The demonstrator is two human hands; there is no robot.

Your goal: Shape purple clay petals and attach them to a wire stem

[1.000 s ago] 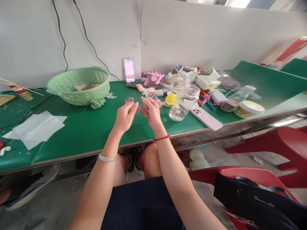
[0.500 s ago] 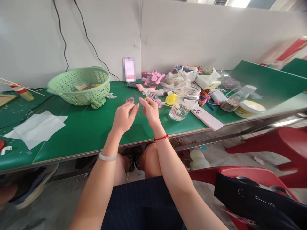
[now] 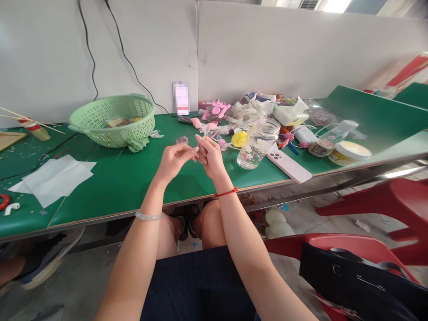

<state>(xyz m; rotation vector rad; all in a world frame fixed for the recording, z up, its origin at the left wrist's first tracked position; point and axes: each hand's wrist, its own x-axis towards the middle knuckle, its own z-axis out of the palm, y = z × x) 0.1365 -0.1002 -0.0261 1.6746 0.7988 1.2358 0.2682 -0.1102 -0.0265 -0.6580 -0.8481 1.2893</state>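
Note:
My left hand (image 3: 172, 162) is closed in a pinch above the green table, thumb and forefinger meeting close to the right hand's fingertips. My right hand (image 3: 211, 155) is also closed, its thumb and fingers pressed together. Between them they pinch a thin wire (image 3: 191, 134); its fine end sticks up to the left above the right fingertips. The rest of the strand is hidden by the fingers. Just behind the hands lies a small greyish-purple piece (image 3: 182, 140). A clear glass jar (image 3: 257, 145) of liquid stands to the right of my right hand.
A green basket (image 3: 113, 118) stands left, with white sheets (image 3: 55, 180) in front. A phone (image 3: 181, 98) leans on the wall; another phone (image 3: 289, 165) lies by the jar. Pink figures (image 3: 216, 110), tissues (image 3: 290, 113) and a tub (image 3: 349, 152) crowd the right. Red chairs (image 3: 377, 209) stand below.
My hands have drawn closer together, the left fingertips now meeting the right ones. The loop of strand that hung below the fingers no longer shows clearly. The view has shifted slightly.

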